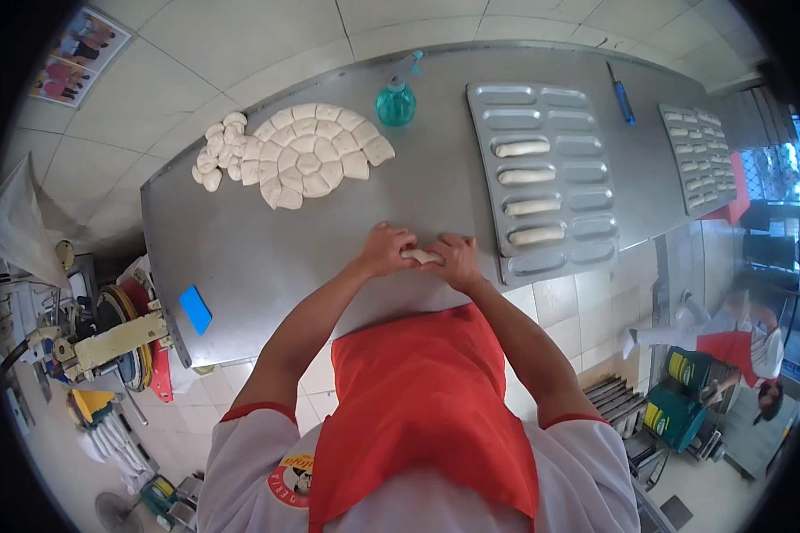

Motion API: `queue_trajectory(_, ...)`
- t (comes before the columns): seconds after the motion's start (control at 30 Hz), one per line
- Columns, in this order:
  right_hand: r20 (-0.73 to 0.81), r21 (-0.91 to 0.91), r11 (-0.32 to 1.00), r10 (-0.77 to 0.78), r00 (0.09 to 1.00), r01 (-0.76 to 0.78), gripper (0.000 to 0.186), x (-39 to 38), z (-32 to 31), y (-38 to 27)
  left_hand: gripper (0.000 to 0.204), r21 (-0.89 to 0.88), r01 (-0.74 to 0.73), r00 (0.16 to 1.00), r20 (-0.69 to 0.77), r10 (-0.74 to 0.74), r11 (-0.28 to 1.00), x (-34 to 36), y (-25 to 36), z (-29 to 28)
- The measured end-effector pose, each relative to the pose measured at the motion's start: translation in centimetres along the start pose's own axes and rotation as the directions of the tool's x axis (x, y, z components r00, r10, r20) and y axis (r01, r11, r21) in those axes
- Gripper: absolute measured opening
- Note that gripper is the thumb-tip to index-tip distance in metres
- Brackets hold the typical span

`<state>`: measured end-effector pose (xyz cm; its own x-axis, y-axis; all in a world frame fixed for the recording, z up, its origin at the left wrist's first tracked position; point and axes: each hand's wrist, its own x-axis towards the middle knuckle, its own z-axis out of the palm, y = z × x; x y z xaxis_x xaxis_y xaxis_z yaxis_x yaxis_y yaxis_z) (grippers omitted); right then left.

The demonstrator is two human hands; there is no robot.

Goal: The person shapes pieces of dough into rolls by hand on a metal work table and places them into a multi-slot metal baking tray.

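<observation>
Between my two hands, just above or on the near part of the steel table (240, 240), is a small pale piece of dough (421, 256). My left hand (388, 250) curls its fingers over the left end of it, and my right hand (454, 261) grips the right end. Right of my hands lies a metal moulded baking tray (571, 173) with two columns of long hollows. Several dough rolls (536, 207) rest in its left column; its right column holds none. Further left sits a round slab of dough cut into portions (308, 163), with a heap of loose dough pieces (223, 151) beside it.
A green spray bottle (396, 103) stands at the table's far edge. A blue-handled tool (624, 103) lies beyond the tray, and a second filled tray (700, 158) is at the far right. A blue scraper-like rectangle (196, 310) lies near the left edge. Another person (742, 342) works at lower right.
</observation>
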<state>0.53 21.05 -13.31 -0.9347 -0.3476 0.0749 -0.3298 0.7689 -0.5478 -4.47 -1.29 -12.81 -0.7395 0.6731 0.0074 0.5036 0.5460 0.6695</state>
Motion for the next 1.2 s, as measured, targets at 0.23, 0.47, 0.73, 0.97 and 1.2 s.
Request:
queue_trajectory(0.23,0.116,-0.054,0.998,0.027,0.993,-0.021,0.055,0.9,-1.1,-0.8,0.041,0.056,-0.062,0.993,-0.099,0.067,0.997,1.0,-0.9,-0.4)
queue_trajectory(0.47,0.116,-0.026,1.000,-0.005,0.993,0.008,0.052,0.0,-0.6,-0.1,0.039,0.035,-0.019,0.999,-0.043,0.020,0.999,-0.6,-0.7,0.7)
queue_trajectory(0.73,0.118,-0.024,0.996,0.090,0.989,-0.088,0.050,-1.0,-0.7,-2.5,0.040,0.050,-0.087,0.987,-0.132,0.093,0.995,-2.7,0.1,0.5)
queue_trajectory(0.97,0.075,-0.169,0.972,0.180,0.981,-0.166,0.050,-2.0,0.6,-4.7,0.061,-0.013,0.092,0.984,-0.152,-0.093,0.996,-4.6,0.9,1.5)
queue_trajectory(1.2,-0.064,-0.108,0.954,0.275,0.959,-0.280,0.055,-5.7,5.2,-10.5,0.083,-0.160,0.228,0.909,-0.319,-0.269,0.960,-13.8,-0.4,-1.6)
